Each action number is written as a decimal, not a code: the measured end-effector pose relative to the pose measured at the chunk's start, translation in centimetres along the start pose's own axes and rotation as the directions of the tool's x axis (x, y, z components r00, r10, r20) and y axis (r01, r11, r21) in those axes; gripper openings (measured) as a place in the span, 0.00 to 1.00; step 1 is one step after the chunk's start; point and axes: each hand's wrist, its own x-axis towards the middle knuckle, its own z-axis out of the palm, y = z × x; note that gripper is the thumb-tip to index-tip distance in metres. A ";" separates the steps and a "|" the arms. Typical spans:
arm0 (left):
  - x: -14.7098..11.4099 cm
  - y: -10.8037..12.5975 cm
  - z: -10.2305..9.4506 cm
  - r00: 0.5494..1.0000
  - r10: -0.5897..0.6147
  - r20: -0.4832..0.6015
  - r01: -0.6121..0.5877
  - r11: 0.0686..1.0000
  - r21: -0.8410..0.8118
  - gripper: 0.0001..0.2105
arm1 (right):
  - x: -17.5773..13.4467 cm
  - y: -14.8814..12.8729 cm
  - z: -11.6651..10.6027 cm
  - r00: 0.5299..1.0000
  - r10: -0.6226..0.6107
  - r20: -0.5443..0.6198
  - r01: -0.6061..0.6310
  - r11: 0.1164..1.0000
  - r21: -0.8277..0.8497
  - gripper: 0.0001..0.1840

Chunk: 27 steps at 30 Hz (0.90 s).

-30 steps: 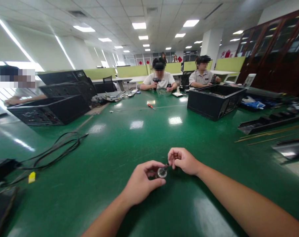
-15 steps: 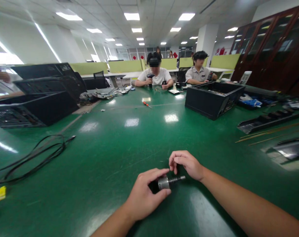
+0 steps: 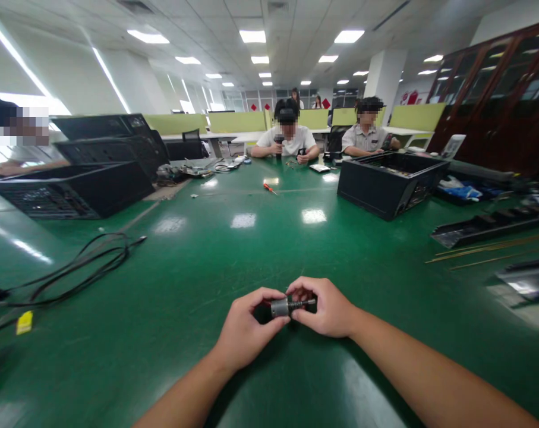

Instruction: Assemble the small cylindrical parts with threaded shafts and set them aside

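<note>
A small metal motor (image 3: 280, 307), a grey cylinder with a dark coiled, spring-like shaft, lies sideways between my two hands just above the green table. My left hand (image 3: 245, 327) is closed on its cylinder, thumb on the near side and fingers on the far side. My right hand (image 3: 326, 306) curls around the shaft from the right, thumb and fingertips at the place where shaft meets cylinder. The shaft's bright tip points right, toward my right palm. Some of my right fingers are hidden behind the hand.
Black cables (image 3: 95, 261) and a yellow tag (image 3: 24, 322) lie left. Black computer cases (image 3: 73, 190) stand left, another case (image 3: 376, 184) right. A red screwdriver (image 3: 269, 188) lies farther out. Metal trays and thin rods (image 3: 483, 246) sit right. Co-workers (image 3: 287, 137) sit around the table.
My right hand has come in from beside the motor and closed around its shaft. Both hands and the motor sit slightly higher and the motor farther left in view.
</note>
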 end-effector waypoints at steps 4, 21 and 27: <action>-0.3 -0.1 -0.1 0.999 -0.008 -0.032 0.009 1.000 0.019 0.11 | 0.0 -0.2 0.3 0.995 -0.044 -0.092 0.033 0.993 -0.114 0.17; -0.5 0.3 -0.3 0.998 -0.069 0.001 0.069 0.997 -0.024 0.12 | -0.3 -0.7 0.1 0.989 -0.144 -0.038 0.136 0.975 -0.173 0.06; -0.5 0.2 -0.3 0.995 -0.104 0.003 0.104 0.993 -0.046 0.12 | -0.2 -0.7 0.2 0.991 -0.129 -0.045 0.121 0.981 -0.151 0.03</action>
